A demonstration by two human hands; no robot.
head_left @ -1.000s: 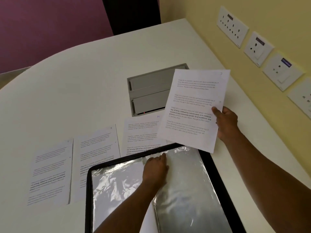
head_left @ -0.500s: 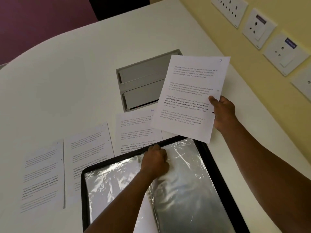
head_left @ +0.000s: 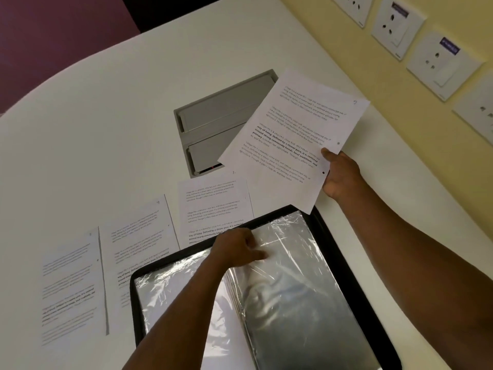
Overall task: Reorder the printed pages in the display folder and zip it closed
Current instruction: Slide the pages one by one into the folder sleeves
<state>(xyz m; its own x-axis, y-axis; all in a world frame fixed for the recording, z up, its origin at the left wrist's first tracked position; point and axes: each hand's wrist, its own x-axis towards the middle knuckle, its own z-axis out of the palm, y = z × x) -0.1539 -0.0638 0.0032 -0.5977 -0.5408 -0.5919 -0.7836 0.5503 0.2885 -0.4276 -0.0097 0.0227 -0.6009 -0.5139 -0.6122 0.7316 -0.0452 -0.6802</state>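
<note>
Holding a thin white printed page [head_left: 290, 140] aloft in my right hand [head_left: 340, 174], fingers pinching its edge, a handwritten 7 in its corner. My left hand [head_left: 234, 248] curls its fingers on a crinkly clear sleeve [head_left: 288, 268] in the open black-rimmed display folder [head_left: 354, 284] on the white bench [head_left: 106, 116]. Three pages [head_left: 138, 252] lie flat beside it.
</note>
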